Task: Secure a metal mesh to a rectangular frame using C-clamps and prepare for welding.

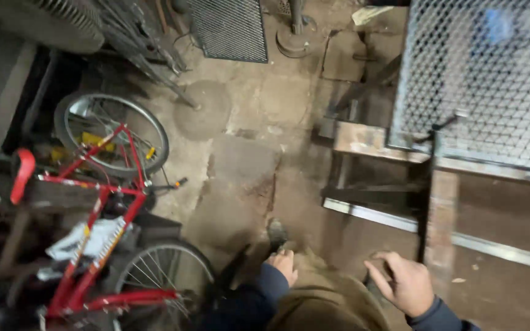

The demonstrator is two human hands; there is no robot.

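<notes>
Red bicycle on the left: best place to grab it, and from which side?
Take the red bicycle by its sloping frame tube, coming from its right, the open floor side. The tube is bare and slim enough to wrap; clutter blocks the left. Both the left hand and right hand look empty.

You see a red bike (102, 202) with silver wheels, a grey diamond-mesh panel (486, 79), dark blue sleeves (259, 294), and a brownish stained floor (246, 153).

A stained, cracked concrete floor (246, 159) carries a red bicycle (102, 233) at the left, a round metal stand base (295, 38) and a dark mesh panel (228, 27) at the top, and a rusty steel frame (400, 184) at the right.
</notes>
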